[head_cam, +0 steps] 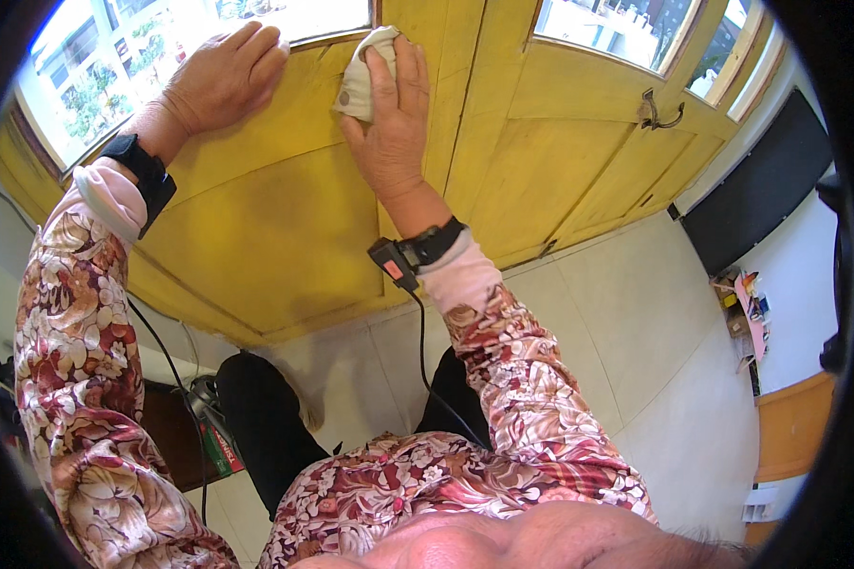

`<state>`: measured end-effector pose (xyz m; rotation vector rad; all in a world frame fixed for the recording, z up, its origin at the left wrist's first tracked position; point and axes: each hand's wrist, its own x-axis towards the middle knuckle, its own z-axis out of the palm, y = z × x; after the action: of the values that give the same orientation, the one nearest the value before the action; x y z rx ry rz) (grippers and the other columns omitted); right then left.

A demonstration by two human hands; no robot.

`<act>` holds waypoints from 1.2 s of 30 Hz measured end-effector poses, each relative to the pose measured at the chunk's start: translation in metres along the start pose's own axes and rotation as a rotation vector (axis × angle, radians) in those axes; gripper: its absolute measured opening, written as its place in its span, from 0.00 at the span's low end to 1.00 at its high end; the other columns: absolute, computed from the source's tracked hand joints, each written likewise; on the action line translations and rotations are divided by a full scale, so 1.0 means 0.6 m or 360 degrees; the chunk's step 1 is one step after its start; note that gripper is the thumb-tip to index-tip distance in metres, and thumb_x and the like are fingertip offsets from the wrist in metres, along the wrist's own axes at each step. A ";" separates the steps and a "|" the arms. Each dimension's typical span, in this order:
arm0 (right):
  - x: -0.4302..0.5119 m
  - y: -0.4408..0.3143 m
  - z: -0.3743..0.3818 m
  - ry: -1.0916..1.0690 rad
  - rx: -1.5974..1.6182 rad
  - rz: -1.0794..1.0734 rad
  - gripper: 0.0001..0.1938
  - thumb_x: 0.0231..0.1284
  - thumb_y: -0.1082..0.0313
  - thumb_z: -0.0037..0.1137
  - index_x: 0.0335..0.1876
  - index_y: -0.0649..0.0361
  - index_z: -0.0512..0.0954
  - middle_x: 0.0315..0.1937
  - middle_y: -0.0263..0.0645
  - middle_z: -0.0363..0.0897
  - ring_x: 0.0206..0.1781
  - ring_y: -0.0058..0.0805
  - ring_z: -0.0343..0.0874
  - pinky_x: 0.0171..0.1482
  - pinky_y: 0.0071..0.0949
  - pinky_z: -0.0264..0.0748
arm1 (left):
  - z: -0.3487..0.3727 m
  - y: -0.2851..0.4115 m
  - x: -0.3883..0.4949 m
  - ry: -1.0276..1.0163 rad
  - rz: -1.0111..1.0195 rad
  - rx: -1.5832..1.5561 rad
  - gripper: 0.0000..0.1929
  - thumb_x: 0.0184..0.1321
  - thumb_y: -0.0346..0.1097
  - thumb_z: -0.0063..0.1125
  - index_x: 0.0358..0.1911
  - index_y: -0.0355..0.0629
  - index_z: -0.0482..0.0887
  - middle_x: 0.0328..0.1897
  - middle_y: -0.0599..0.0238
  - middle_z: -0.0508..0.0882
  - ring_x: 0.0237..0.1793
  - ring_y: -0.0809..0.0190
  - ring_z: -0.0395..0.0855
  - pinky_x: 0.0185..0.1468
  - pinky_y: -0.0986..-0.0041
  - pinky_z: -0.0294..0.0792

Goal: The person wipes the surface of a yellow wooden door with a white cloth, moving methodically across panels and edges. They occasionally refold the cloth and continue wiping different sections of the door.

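Note:
My right hand presses a folded pale cloth with dark dots against the yellow wooden door, beside the lower right corner of a glass pane. My left hand rests with curled fingers at the lower edge of the window pane, to the left of the cloth. Whether anything lies under its fingers cannot be told. Both wrists wear black straps with small devices, and cables run down from them.
A metal door handle sticks out on the right door leaf. Behind it hangs a black panel, near a small pink shelf with small items. A dark low piece of furniture stands by my left leg. Pale tiles cover the floor.

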<state>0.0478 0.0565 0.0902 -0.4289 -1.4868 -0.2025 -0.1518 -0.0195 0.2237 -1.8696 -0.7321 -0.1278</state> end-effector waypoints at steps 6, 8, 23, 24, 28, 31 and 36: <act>-0.092 0.013 0.009 -0.0087 -0.0025 0.0084 0.34 0.44 0.76 0.67 0.63 0.55 0.70 0.72 0.51 0.59 0.73 0.59 0.58 0.72 0.48 0.61 | 0.000 0.000 0.003 0.0015 0.0022 0.0004 0.19 0.53 0.34 0.61 0.48 0.38 0.73 0.45 0.59 0.74 0.46 0.55 0.78 0.45 0.69 0.76; -0.146 0.023 0.006 -0.0141 -0.0156 0.0095 0.34 0.45 0.77 0.66 0.63 0.55 0.70 0.72 0.51 0.59 0.73 0.59 0.59 0.71 0.48 0.62 | 0.001 -0.002 0.004 0.0036 0.0059 0.0035 0.20 0.56 0.33 0.61 0.51 0.39 0.72 0.47 0.60 0.74 0.45 0.56 0.79 0.41 0.70 0.77; -0.322 0.045 -0.032 -0.0413 -0.0082 0.0351 0.36 0.44 0.86 0.62 0.65 0.54 0.69 0.73 0.52 0.58 0.74 0.57 0.58 0.73 0.46 0.60 | -0.002 -0.006 -0.003 -0.0044 0.0022 0.0011 0.19 0.55 0.33 0.60 0.50 0.39 0.72 0.46 0.59 0.75 0.46 0.55 0.78 0.42 0.69 0.77; -0.317 0.043 -0.034 -0.0401 -0.0034 0.0370 0.36 0.45 0.86 0.61 0.65 0.55 0.68 0.73 0.52 0.58 0.74 0.58 0.57 0.73 0.46 0.60 | -0.002 -0.006 -0.003 -0.0067 0.0004 0.0005 0.19 0.55 0.33 0.60 0.50 0.39 0.72 0.46 0.59 0.75 0.46 0.55 0.78 0.42 0.69 0.77; -0.267 0.048 -0.053 -0.0292 0.0060 0.0520 0.36 0.49 0.85 0.58 0.69 0.58 0.65 0.73 0.55 0.57 0.74 0.59 0.57 0.73 0.45 0.58 | -0.002 -0.004 -0.003 -0.0094 -0.0028 -0.0004 0.19 0.54 0.34 0.59 0.49 0.38 0.73 0.45 0.60 0.74 0.47 0.55 0.77 0.45 0.69 0.76; -0.183 0.064 -0.064 -0.0113 0.0014 0.0503 0.36 0.52 0.83 0.57 0.71 0.61 0.61 0.73 0.57 0.56 0.74 0.59 0.56 0.73 0.44 0.57 | -0.004 -0.002 -0.006 -0.0070 -0.0017 -0.0003 0.20 0.53 0.35 0.59 0.50 0.37 0.74 0.45 0.60 0.74 0.47 0.55 0.76 0.46 0.68 0.76; -0.011 0.072 -0.049 0.0073 0.0116 0.0336 0.39 0.53 0.75 0.63 0.72 0.65 0.58 0.73 0.59 0.55 0.74 0.59 0.55 0.73 0.44 0.56 | -0.005 0.000 -0.006 -0.0107 -0.0039 -0.0002 0.21 0.52 0.35 0.60 0.50 0.37 0.74 0.46 0.59 0.74 0.48 0.55 0.76 0.46 0.67 0.76</act>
<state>0.0912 0.0832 0.0763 -0.5150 -1.3886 0.0090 -0.1537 -0.0234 0.2233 -1.8740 -0.8013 -0.0818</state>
